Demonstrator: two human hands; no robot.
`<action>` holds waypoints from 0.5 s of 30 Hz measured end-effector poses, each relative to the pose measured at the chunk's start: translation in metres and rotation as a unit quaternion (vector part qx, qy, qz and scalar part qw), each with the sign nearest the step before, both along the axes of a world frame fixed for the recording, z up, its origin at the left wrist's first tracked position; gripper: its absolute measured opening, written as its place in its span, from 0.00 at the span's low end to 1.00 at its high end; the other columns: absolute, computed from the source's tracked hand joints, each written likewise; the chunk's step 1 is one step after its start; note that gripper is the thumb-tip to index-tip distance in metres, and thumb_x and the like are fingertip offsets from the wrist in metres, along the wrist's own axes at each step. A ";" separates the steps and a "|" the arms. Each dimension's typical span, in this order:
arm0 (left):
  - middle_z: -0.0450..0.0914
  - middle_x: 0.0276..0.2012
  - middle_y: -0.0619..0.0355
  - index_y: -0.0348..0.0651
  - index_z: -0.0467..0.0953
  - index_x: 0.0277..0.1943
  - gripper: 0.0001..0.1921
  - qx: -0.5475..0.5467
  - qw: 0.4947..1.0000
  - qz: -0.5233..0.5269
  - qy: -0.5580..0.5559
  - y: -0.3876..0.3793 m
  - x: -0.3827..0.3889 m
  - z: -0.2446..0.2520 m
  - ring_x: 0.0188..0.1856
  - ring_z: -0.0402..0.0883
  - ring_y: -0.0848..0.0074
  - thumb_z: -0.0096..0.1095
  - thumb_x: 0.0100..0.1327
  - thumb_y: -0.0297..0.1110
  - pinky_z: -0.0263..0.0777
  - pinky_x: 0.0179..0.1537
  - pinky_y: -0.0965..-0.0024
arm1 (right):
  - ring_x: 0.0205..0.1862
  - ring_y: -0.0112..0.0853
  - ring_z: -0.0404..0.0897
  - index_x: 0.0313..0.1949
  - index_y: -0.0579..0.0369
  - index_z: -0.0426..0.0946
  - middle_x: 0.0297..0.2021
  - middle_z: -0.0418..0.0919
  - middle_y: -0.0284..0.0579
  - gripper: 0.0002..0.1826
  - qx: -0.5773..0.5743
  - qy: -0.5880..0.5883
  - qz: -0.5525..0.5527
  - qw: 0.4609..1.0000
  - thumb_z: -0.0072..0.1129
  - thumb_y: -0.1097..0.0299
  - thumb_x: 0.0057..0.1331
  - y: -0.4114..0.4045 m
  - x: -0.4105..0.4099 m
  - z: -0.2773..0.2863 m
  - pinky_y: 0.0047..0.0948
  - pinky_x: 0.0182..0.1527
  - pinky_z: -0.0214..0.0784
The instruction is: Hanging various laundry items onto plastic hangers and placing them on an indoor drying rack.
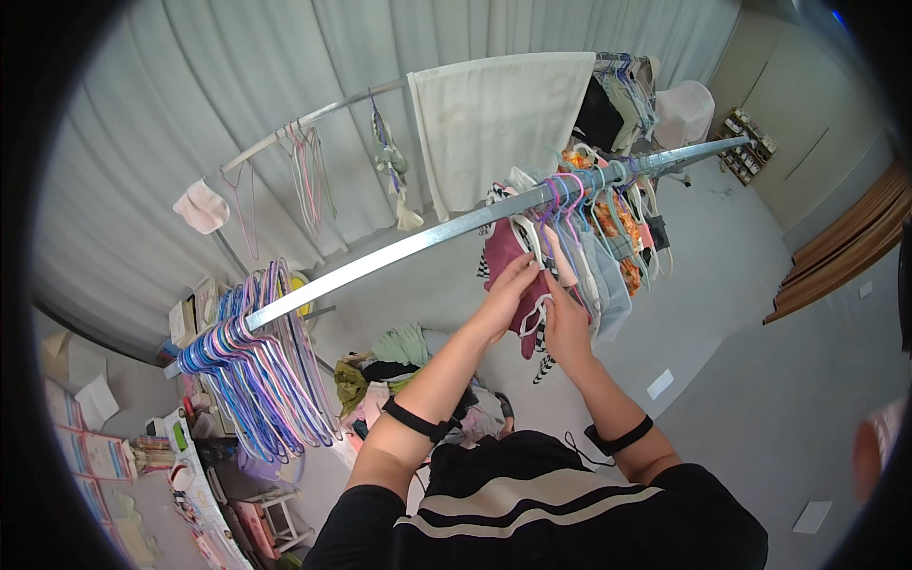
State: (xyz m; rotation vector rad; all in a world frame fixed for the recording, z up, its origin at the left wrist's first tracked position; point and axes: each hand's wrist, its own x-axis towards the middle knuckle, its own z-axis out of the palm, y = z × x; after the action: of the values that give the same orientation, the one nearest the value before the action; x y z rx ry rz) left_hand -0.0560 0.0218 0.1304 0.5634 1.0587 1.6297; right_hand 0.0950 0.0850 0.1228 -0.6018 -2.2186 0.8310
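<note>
A maroon garment (506, 246) with white cords and black-and-white checked trim hangs from a metal rail (427, 239) on a white hanger (529, 234). My left hand (509, 293) is on the garment near the hanger's shoulder, with its fingertips closed on the cloth. My right hand (568, 324) pinches the garment's other edge, beside a white cord loop (536, 315). Both hands are close together below the rail. Just right of them hang several other clothes, among them a light blue garment (611, 281) and an orange patterned one (620, 221).
Many empty hangers (256, 385) crowd the rail's left end. A clothes heap (399, 356) lies on the floor below. Behind stands a second rail (335, 105) with a white cloth (499, 121) over it. A cluttered desk (206, 491) is at lower left.
</note>
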 end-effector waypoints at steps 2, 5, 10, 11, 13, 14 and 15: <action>0.66 0.78 0.47 0.35 0.53 0.84 0.40 -0.018 0.999 -0.003 0.048 0.002 0.009 -0.001 0.81 0.62 0.64 0.57 0.83 0.52 0.51 0.82 0.61 | 0.63 0.60 0.82 0.74 0.66 0.68 0.62 0.81 0.68 0.27 0.000 0.000 0.002 1.000 0.51 0.81 0.77 0.010 0.000 -0.012 0.47 0.63 0.76; 0.51 0.86 0.41 0.38 0.44 0.87 0.44 -0.020 0.995 -0.019 0.092 -0.008 0.008 -0.009 0.87 0.48 0.61 0.57 0.83 0.52 0.43 0.84 0.60 | 0.72 0.58 0.75 0.74 0.66 0.69 0.71 0.74 0.65 0.27 0.007 -0.001 0.013 1.000 0.51 0.81 0.76 0.010 -0.004 -0.020 0.46 0.71 0.70; 0.53 0.85 0.41 0.38 0.47 0.86 0.42 -0.017 0.986 0.050 0.160 -0.046 -0.001 -0.018 0.87 0.50 0.56 0.59 0.83 0.49 0.44 0.84 0.57 | 0.76 0.58 0.68 0.70 0.65 0.73 0.77 0.66 0.61 0.27 0.092 0.027 0.067 0.993 0.56 0.80 0.72 -0.018 -0.019 0.015 0.52 0.75 0.62; 0.56 0.84 0.42 0.39 0.49 0.86 0.41 -0.025 0.976 0.079 0.202 -0.058 -0.005 -0.026 0.87 0.52 0.55 0.59 0.83 0.48 0.45 0.84 0.56 | 0.75 0.58 0.69 0.70 0.65 0.73 0.77 0.67 0.61 0.26 0.086 0.039 0.091 0.991 0.57 0.80 0.72 -0.026 -0.025 0.017 0.52 0.75 0.63; 0.59 0.83 0.41 0.38 0.52 0.85 0.39 -0.046 0.956 0.127 0.261 -0.084 -0.016 -0.032 0.86 0.54 0.54 0.60 0.82 0.47 0.47 0.84 0.56 | 0.72 0.58 0.72 0.68 0.64 0.75 0.74 0.70 0.59 0.26 0.069 0.051 0.129 0.988 0.59 0.80 0.70 -0.039 -0.044 0.017 0.52 0.74 0.63; 0.61 0.82 0.41 0.38 0.55 0.84 0.38 -0.065 0.932 0.157 0.320 -0.099 -0.021 -0.034 0.85 0.57 0.53 0.61 0.82 0.46 0.49 0.83 0.56 | 0.72 0.57 0.72 0.67 0.64 0.75 0.73 0.71 0.59 0.26 0.053 0.059 0.155 0.985 0.59 0.80 0.70 -0.046 -0.055 0.016 0.51 0.74 0.63; 0.61 0.82 0.41 0.38 0.55 0.84 0.38 -0.074 0.928 0.175 0.319 -0.115 -0.025 -0.034 0.85 0.57 0.53 0.61 0.82 0.46 0.49 0.83 0.56 | 0.71 0.57 0.72 0.67 0.64 0.75 0.72 0.72 0.58 0.25 0.035 0.067 0.179 0.981 0.59 0.80 0.69 -0.053 -0.066 0.015 0.51 0.74 0.63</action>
State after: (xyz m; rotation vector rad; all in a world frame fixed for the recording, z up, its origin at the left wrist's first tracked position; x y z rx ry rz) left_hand -0.0812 -0.0927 0.0965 0.8721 1.8342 1.6842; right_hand 0.0294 0.0315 0.1379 -0.1049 -2.2513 0.9361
